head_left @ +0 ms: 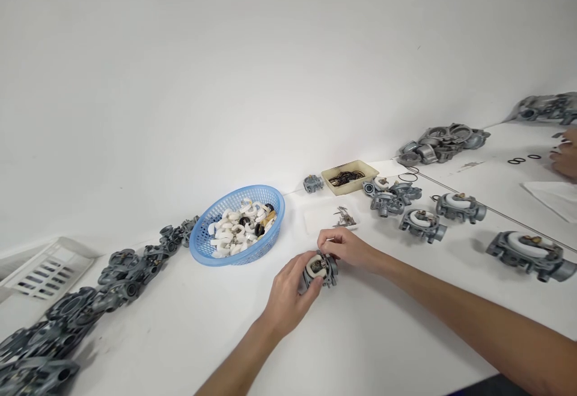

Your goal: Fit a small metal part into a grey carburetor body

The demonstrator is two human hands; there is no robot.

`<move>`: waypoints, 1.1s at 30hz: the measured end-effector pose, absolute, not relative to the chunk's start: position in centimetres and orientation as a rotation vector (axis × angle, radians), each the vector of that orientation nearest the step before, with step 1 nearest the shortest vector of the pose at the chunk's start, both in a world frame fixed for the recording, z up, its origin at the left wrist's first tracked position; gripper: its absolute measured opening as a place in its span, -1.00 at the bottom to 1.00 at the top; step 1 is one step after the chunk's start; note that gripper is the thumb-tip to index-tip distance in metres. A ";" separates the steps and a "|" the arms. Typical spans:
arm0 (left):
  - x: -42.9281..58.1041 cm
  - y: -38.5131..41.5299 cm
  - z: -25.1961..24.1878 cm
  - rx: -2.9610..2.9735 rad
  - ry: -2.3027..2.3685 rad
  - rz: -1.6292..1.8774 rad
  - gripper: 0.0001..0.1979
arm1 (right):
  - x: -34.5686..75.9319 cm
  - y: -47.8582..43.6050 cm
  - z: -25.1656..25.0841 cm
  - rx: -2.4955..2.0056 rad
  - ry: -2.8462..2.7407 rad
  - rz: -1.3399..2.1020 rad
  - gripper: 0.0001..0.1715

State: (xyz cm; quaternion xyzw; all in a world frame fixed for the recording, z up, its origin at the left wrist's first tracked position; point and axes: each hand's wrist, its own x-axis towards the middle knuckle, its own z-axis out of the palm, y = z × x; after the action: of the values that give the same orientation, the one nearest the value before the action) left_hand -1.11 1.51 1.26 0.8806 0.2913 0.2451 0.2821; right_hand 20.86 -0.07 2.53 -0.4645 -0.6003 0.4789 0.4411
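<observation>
My left hand [288, 294] is wrapped round a grey metal carburetor body [332, 274] on the white table, thumb across its near side. A white float [311, 265] sits in the carburetor's open top. My right hand [345, 246] has its fingers curled and pinched at the carburetor's far right edge; whatever is between the fingertips is too small to make out. Just beyond lies a shallow white tray [315, 220] with a small heap of thin metal pins [345, 217]. Behind my left hand stands a blue basket [197, 246] full of white floats [238, 228], some black or tan.
Carburetor bodies pile up along the left [121, 276]. Several with floats stand at right [460, 207], near a cream box [349, 189] of black rubber rings. Metal bowls [446, 140] lie by the wall. Another person's hand [565, 155] is at far right, near loose rings.
</observation>
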 end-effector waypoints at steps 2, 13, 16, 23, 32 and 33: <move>-1.1 1.5 1.2 2.352 0.788 0.659 -0.62 | 20.8 0.0 2.4 -1.171 -1.523 1.144 -0.82; -1.1 1.4 1.1 2.321 0.781 0.673 -0.60 | 21.0 -1.1 3.4 -1.217 -1.904 0.708 -0.72; -1.0 1.5 1.2 2.292 0.793 0.687 -0.61 | 21.6 -1.3 3.7 -1.265 -1.975 0.655 -0.76; -0.9 1.8 1.5 2.195 0.850 0.727 -0.63 | 22.8 -1.1 3.9 -1.326 -1.973 0.780 -0.74; -0.9 1.8 1.4 2.173 0.842 0.738 -0.62 | 23.3 -1.0 3.4 -1.285 -1.944 0.956 -0.50; -1.0 1.8 1.3 2.174 0.841 0.740 -0.62 | 23.3 -1.0 3.3 -1.278 -1.942 0.963 -0.51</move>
State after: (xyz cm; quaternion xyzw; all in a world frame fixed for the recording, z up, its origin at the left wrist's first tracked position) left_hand -0.95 1.82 1.32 0.8357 0.3231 0.2843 0.3411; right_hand 23.32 -0.96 3.32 -0.4833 -0.7343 0.3642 0.3076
